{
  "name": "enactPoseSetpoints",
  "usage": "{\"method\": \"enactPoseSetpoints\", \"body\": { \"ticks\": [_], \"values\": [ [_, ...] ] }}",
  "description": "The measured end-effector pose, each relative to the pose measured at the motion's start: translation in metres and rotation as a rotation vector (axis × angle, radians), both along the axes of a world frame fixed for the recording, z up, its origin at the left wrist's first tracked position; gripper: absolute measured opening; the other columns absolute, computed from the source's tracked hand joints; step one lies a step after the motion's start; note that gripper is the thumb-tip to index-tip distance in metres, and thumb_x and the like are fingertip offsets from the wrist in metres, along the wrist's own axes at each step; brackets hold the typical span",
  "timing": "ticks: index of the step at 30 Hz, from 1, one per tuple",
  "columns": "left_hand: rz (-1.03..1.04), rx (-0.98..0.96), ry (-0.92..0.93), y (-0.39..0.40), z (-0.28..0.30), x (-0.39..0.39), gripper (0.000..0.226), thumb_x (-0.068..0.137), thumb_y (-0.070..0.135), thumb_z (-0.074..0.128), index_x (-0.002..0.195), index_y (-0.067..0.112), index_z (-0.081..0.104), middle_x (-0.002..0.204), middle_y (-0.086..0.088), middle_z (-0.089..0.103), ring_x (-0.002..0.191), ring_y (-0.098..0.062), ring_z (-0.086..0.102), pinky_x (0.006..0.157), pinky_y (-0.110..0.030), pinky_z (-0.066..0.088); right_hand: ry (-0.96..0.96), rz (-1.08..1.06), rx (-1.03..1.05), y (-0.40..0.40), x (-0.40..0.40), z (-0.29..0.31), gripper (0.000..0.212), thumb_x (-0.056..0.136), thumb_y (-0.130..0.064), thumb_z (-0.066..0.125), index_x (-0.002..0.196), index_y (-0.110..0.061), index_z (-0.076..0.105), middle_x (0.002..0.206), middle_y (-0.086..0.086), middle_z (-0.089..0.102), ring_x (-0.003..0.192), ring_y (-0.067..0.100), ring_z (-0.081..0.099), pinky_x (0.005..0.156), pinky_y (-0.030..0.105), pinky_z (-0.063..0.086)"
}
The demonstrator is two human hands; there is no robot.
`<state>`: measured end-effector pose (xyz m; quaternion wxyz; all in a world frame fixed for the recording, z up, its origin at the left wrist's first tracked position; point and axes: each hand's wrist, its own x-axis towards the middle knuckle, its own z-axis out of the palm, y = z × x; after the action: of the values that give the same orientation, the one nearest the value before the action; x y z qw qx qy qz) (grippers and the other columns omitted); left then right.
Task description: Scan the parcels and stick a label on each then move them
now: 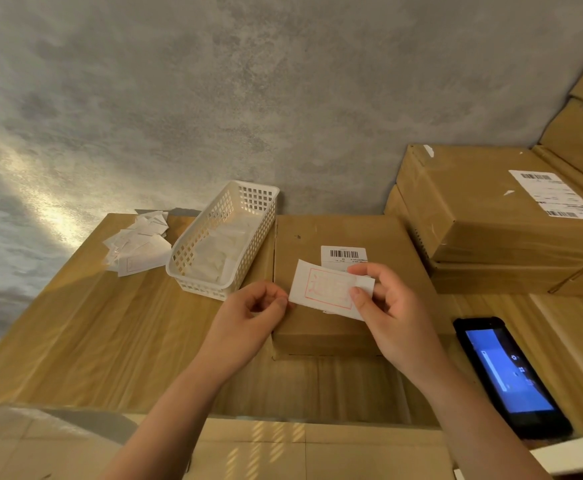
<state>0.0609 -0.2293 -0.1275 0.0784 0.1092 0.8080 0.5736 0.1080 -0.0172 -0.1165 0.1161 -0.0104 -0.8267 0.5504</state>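
Over a barcoded parcel point(335, 289) on the tabletop point(110, 334), my right hand point(390, 313) and left hand point(248, 320) pinch a red-printed label point(324, 289) between curled fingers point(356, 292).

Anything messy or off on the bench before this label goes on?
One thing: a loose heap of white paper slips lies scattered on the table left of the white basket, not inside it. The parcel under the label looks intact and lies square.
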Motion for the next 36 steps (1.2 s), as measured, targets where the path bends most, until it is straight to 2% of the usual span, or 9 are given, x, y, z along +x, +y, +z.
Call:
{"method": "enactPoseSetpoints", "body": {
  "ticks": [5, 13, 15, 18, 22, 25, 29, 33, 36],
  "values": [
    [-0.005, -0.020, 0.027, 0.000, 0.000, -0.001, 0.013, 0.094, 0.024, 0.062, 0.084, 0.026, 0.070, 0.087, -0.004, 0.068, 0.086, -0.018, 0.063, 0.085, -0.040, 0.054, -0.006, -0.002, 0.000, 0.000, -0.001, -0.001, 0.025, 0.097, -0.021, 0.058, 0.115, -0.037, 0.055, 0.114, -0.027, 0.057, 0.108, 0.000, 0.061, 0.072, 0.019, 0.058],
    [-0.022, -0.024, 0.082, 0.000, 0.001, -0.001, 0.013, 0.093, 0.018, 0.062, 0.086, 0.025, 0.070, 0.080, 0.004, 0.066, 0.081, -0.013, 0.060, 0.080, -0.033, 0.053, -0.009, 0.000, 0.058, 0.003, -0.004, -0.006, 0.026, 0.097, -0.023, 0.057, 0.119, -0.035, 0.053, 0.123, -0.016, 0.059, 0.109, 0.004, 0.061, 0.071, 0.018, 0.058],
    [-0.020, 0.003, 0.126, 0.000, 0.006, 0.002, 0.014, 0.093, 0.014, 0.062, 0.086, 0.024, 0.069, 0.080, 0.006, 0.066, 0.081, -0.010, 0.060, 0.078, -0.028, 0.051, 0.012, -0.073, 0.251, 0.002, -0.004, -0.007, 0.034, 0.095, -0.030, 0.057, 0.128, -0.032, 0.048, 0.129, -0.014, 0.053, 0.111, 0.004, 0.057, 0.072, 0.014, 0.056],
    [-0.044, 0.046, 0.181, 0.003, 0.016, 0.005, 0.015, 0.093, 0.012, 0.063, 0.087, 0.023, 0.070, 0.083, 0.001, 0.067, 0.082, -0.014, 0.060, 0.075, -0.028, 0.049, 0.318, -0.132, 0.522, -0.004, -0.001, 0.000, 0.034, 0.093, -0.034, 0.054, 0.123, -0.019, 0.054, 0.127, -0.005, 0.055, 0.119, 0.004, 0.048, 0.082, 0.008, 0.050],
    [-0.119, 0.048, 0.267, 0.009, 0.025, 0.010, 0.007, 0.092, 0.021, 0.066, 0.088, 0.024, 0.071, 0.077, 0.011, 0.064, 0.076, -0.004, 0.056, 0.073, -0.016, 0.044, 0.406, 0.069, 0.364, -0.021, 0.006, 0.011, 0.018, 0.094, -0.032, 0.057, 0.107, -0.020, 0.062, 0.105, -0.012, 0.062, 0.106, 0.003, 0.058, 0.086, 0.020, 0.050],
    [-0.159, 0.020, 0.322, 0.009, 0.028, 0.011, 0.015, 0.088, 0.039, 0.060, 0.090, 0.029, 0.070, 0.082, 0.006, 0.066, 0.082, -0.013, 0.060, 0.076, -0.022, 0.047, 0.381, 0.126, 0.296, -0.028, 0.006, 0.015, 0.017, 0.093, -0.032, 0.059, 0.105, -0.021, 0.064, 0.097, -0.017, 0.064, 0.096, 0.001, 0.061, 0.079, 0.024, 0.052],
    [-0.161, -0.033, 0.375, 0.009, 0.030, 0.011, 0.018, 0.088, 0.043, 0.057, 0.092, 0.032, 0.070, 0.089, 0.010, 0.069, 0.092, -0.016, 0.063, 0.081, -0.028, 0.049, 0.365, 0.145, 0.244, -0.030, 0.006, 0.016, 0.011, 0.093, -0.029, 0.058, 0.098, -0.021, 0.065, 0.089, -0.016, 0.065, 0.088, 0.007, 0.064, 0.072, 0.031, 0.054],
    [-0.152, -0.076, 0.425, 0.008, 0.030, 0.010, 0.017, 0.087, 0.042, 0.057, 0.091, 0.031, 0.070, 0.090, 0.015, 0.068, 0.093, -0.013, 0.062, 0.081, -0.026, 0.047, 0.356, 0.134, 0.231, -0.033, 0.004, 0.018, 0.008, 0.092, -0.024, 0.059, 0.092, -0.019, 0.066, 0.083, -0.015, 0.065, 0.082, 0.009, 0.065, 0.068, 0.030, 0.054],
    [-0.145, -0.036, 0.388, 0.007, 0.028, 0.009, 0.015, 0.084, 0.039, 0.057, 0.087, 0.031, 0.069, 0.086, 0.011, 0.068, 0.090, -0.011, 0.062, 0.078, -0.025, 0.048, 0.323, 0.099, 0.204, -0.032, 0.000, 0.016, 0.009, 0.094, -0.017, 0.062, 0.086, -0.021, 0.064, 0.078, -0.015, 0.063, 0.079, 0.010, 0.064, 0.064, 0.021, 0.051]
  ]
}}
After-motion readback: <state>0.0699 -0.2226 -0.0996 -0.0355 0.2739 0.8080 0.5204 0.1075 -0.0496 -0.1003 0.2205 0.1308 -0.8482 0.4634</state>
